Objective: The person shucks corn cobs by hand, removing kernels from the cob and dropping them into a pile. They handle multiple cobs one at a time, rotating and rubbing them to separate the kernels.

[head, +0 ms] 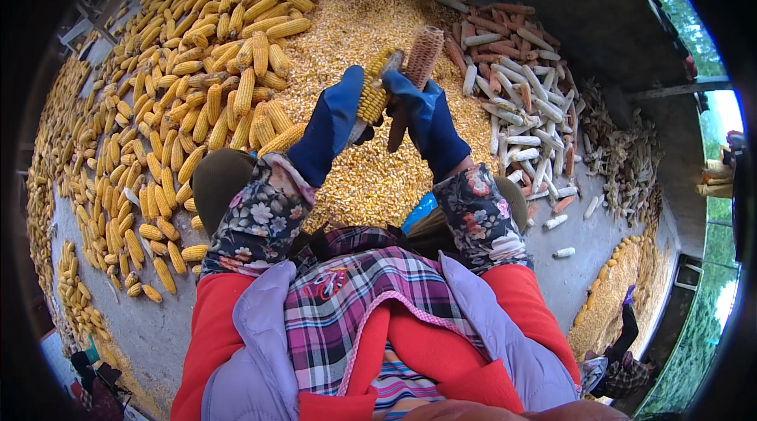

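My left hand (334, 116), in a blue coated glove, grips a partly shelled ear of corn (372, 90) with yellow kernels on its near side and pale bare cob showing at its ends. My right hand (420, 116), gloved alike, holds a bare reddish corn cob (424, 54) that sticks up above the fist and shows again below it. The right thumb lies against the ear, so the two hands nearly meet. Beneath them spreads a heap of loose corn kernels (378, 175). Part of the fingers is hidden behind the ear and the cob.
Whole yellow ears (177, 119) are piled to the left and at the far side. Stripped white and red cobs (526, 96) lie heaped at the right, with dry husks (627, 155) beyond. Another person (621, 362) is at lower right, beside more kernels (609, 297); someone else (97, 382) is at lower left.
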The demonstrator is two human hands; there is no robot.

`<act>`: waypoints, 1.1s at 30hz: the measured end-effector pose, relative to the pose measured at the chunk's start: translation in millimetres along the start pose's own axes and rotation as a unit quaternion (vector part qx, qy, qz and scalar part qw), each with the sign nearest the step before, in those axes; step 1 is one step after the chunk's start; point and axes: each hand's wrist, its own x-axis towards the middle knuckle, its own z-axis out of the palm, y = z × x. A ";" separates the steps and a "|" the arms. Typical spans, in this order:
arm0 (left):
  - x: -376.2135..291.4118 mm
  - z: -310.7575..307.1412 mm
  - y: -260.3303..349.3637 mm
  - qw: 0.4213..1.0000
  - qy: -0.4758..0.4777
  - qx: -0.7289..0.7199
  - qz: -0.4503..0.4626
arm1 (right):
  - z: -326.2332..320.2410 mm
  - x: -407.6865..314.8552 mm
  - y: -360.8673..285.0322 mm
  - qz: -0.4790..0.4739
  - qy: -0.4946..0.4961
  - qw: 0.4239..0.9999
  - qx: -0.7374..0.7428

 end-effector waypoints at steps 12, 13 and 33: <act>20.2 13.2 -16.9 0.994 0.053 -0.093 0.017 | 1.6 -1.1 -2.1 0.013 -0.007 1.000 -0.006; 13.2 16.6 -12.1 0.995 0.047 -0.082 0.022 | 0.7 -1.3 -0.3 0.018 0.014 1.000 0.012; -5.9 -8.3 -1.6 0.997 -0.040 -0.025 0.056 | 8.2 -8.8 -18.4 -0.013 -0.078 0.994 -0.075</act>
